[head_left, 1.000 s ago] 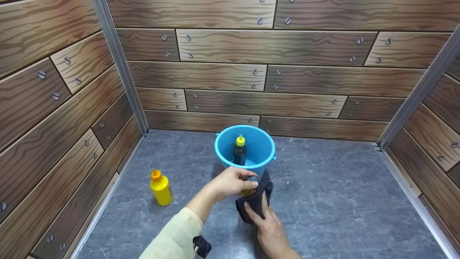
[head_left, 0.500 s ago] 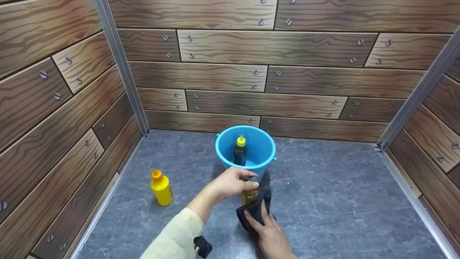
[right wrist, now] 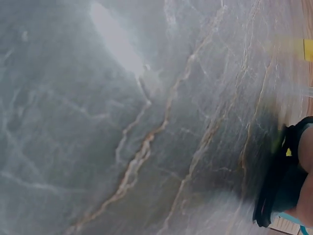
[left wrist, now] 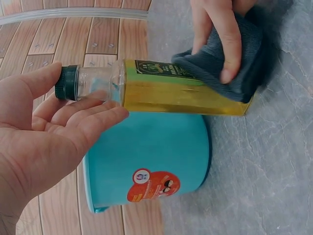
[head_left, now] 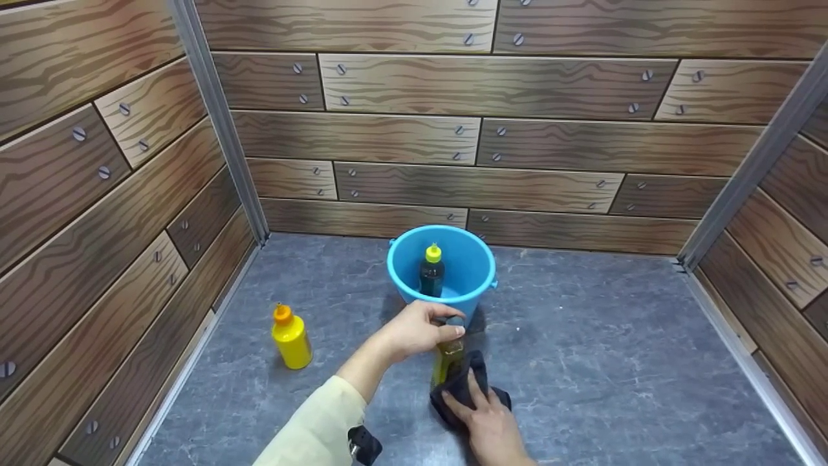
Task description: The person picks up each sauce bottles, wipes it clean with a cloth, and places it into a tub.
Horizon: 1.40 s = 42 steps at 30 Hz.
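My left hand (head_left: pixel 409 331) pinches the dark green cap of a clear bottle of yellow oil (left wrist: pixel 161 95) between thumb and fingers. The bottle stands upright on the floor, a dark label on its side. Against its lower part, my right hand (head_left: pixel 495 430) holds a dark grey cloth (head_left: pixel 457 392), with fingers spread over the fabric. In the left wrist view the cloth (left wrist: pixel 249 56) wraps the side near the base. The right wrist view catches only the cloth's edge (right wrist: pixel 274 196) and some fingers.
A blue bucket (head_left: pixel 479 294) stands just behind the oil bottle, with a dark bottle with a yellow cap (head_left: pixel 432 272) inside. To the left is a yellow squeeze bottle (head_left: pixel 292 343) with an orange cap. Wood-patterned walls (head_left: pixel 414 139) enclose the grey marbled floor (head_left: pixel 614 349).
My right hand has slid the cloth down the oil bottle, from its upper part to near the base, uncovering the yellow oil. My left hand has stayed at the cap.
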Tool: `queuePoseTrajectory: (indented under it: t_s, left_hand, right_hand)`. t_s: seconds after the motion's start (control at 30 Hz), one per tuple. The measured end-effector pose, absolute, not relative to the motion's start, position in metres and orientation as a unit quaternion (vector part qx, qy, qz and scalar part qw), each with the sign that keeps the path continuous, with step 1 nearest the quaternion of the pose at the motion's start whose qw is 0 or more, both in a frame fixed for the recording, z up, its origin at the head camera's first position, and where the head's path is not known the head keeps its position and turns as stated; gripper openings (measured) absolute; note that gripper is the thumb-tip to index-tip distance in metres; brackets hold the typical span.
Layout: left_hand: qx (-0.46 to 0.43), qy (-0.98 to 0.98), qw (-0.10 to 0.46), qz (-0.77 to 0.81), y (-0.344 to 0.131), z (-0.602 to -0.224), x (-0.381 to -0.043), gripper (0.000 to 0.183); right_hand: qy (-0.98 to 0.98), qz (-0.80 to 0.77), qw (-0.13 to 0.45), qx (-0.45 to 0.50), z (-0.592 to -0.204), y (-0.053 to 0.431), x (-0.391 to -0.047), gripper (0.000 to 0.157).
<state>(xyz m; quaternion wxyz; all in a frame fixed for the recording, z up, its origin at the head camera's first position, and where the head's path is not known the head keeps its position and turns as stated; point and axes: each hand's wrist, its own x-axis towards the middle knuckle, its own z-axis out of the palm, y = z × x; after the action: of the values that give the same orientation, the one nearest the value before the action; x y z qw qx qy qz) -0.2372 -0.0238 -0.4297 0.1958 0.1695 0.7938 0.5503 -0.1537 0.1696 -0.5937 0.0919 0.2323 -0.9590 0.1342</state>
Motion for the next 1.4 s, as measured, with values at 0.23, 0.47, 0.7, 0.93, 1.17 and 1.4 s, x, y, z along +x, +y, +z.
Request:
queuePoseTrajectory:
  t_s: [0.23,0.47,0.7,0.93,1.17,1.4]
  left_hand:
    - [0.144,0.78,0.199,0.575,-0.023,-0.431,-0.235,0.033]
    - [0.141,0.781,0.185,0.579,-0.023,-0.433,-0.233,0.026]
    - [0.156,0.794,0.175,0.561,-0.025,-0.434,-0.232,0.025]
    - [0.178,0.807,0.179,0.534,-0.034,-0.429,-0.237,0.021]
    - [0.216,0.815,0.183,0.506,-0.04,-0.426,-0.239,0.025]
    - [0.211,0.801,0.191,0.526,-0.038,-0.429,-0.235,0.035]
  right_hand:
    - [-0.961,0.108,0.116,0.228,-0.592,0.172,-0.155,0.044]
    - [-0.974,0.154,0.026,0.161,-0.582,0.176,-0.155,0.046]
    - [-0.98,0.173,-0.023,0.095,-0.572,0.187,-0.153,0.059]
    - [-0.981,0.181,0.027,0.069,-0.563,0.203,-0.149,0.07]
    - [-0.97,0.201,0.111,0.081,-0.554,0.212,-0.143,0.069]
    - [-0.961,0.22,0.129,0.104,-0.546,0.215,-0.138,0.077]
